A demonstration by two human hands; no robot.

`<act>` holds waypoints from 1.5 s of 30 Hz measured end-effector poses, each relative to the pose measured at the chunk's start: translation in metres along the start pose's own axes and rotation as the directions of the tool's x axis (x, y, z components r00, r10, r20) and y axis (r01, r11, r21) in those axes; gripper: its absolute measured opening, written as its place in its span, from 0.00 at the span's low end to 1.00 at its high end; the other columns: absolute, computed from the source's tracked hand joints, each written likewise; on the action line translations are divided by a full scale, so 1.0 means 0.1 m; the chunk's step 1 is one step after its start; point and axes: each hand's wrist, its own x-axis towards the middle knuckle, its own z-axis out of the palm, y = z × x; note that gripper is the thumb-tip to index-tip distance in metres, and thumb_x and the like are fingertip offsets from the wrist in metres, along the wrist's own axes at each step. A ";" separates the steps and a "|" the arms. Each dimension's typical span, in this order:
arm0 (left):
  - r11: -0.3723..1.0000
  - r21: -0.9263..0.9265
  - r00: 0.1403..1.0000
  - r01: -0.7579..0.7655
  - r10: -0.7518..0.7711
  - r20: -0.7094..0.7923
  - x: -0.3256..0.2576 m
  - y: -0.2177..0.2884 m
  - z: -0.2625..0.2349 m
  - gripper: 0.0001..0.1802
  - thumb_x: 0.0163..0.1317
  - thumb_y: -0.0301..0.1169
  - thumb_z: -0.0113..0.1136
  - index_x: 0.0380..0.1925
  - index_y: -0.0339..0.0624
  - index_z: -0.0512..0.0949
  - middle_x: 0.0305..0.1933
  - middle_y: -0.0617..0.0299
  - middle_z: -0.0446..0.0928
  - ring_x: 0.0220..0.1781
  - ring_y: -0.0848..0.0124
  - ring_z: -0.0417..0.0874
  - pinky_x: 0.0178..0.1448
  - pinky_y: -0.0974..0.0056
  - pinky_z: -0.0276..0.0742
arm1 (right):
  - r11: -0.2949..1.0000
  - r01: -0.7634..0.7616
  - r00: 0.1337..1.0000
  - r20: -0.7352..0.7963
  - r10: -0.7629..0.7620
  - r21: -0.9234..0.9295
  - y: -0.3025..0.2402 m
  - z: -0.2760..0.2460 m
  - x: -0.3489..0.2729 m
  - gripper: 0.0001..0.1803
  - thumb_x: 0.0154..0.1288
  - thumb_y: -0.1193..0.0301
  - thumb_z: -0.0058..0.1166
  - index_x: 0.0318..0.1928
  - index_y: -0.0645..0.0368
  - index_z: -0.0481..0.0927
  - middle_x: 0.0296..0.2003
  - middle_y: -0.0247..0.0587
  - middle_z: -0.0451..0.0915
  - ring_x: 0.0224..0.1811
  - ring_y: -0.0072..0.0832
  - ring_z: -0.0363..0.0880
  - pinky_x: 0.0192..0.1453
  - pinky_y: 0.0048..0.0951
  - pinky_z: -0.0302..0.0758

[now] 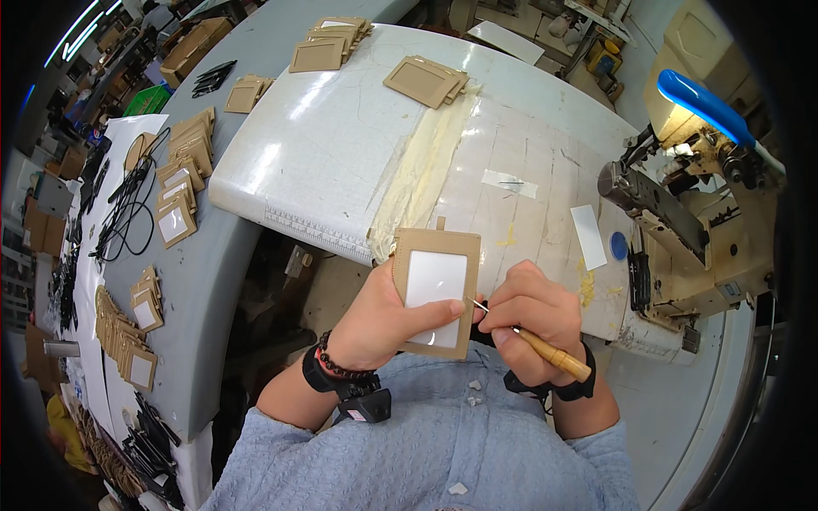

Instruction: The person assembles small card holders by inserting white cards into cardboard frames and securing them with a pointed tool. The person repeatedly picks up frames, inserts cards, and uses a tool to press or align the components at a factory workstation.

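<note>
My left hand (375,313) grips a tan card holder (473,264) upright, its thumb pressed across the white window near the lower right. A small tab sticks up from the holder's top edge. In my right hand (538,313) is an awl (558,356) with a wooden handle and a thin metal shaft. The shaft points at the holder's right edge, close to my left thumb; whether its tip touches the edge cannot be made out. The fingers of my right hand are curled around the tool. Both hands are above the near edge of the white worktable (298,162).
A sewing machine (660,204) with a blue lamp (703,102) stands at the right. Black snips (639,277), a blue disc (618,245) and a white strip (588,237) lie beside it. Tan holders (422,81) are stacked at the back; more, with black cords (128,204), cover the grey table (200,341).
</note>
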 end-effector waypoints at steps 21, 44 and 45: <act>0.867 0.451 0.971 -0.213 0.239 0.000 0.09 -0.20 -0.03 0.26 0.47 0.28 0.69 0.47 0.32 0.74 0.38 0.57 0.81 0.38 0.74 0.82 0.44 0.66 0.78 | 0.540 -0.719 0.669 0.226 0.708 0.437 0.24 -0.01 0.08 0.18 0.58 0.70 0.43 0.15 0.66 0.76 0.12 0.41 0.73 0.11 0.23 0.67 0.17 0.23 0.64; 0.989 0.140 0.914 0.053 -0.105 0.392 0.31 -0.50 -0.23 0.26 0.47 0.22 0.63 0.48 0.35 0.67 0.36 0.57 0.78 0.33 0.70 0.83 0.38 0.67 0.83 | 0.777 -0.482 0.799 -0.159 0.579 0.405 0.16 -0.18 -0.08 0.20 0.73 0.61 0.42 0.34 0.68 0.75 0.16 0.41 0.73 0.13 0.27 0.72 0.15 0.22 0.69; 0.988 0.142 0.902 0.056 -0.111 0.418 0.29 -0.48 -0.21 0.26 0.47 0.22 0.64 0.48 0.34 0.67 0.36 0.56 0.78 0.33 0.71 0.83 0.38 0.66 0.83 | 0.914 -0.354 0.898 -0.202 0.392 0.200 0.16 -0.15 -0.05 0.17 0.72 0.63 0.44 0.36 0.68 0.74 0.18 0.40 0.74 0.16 0.26 0.73 0.19 0.22 0.69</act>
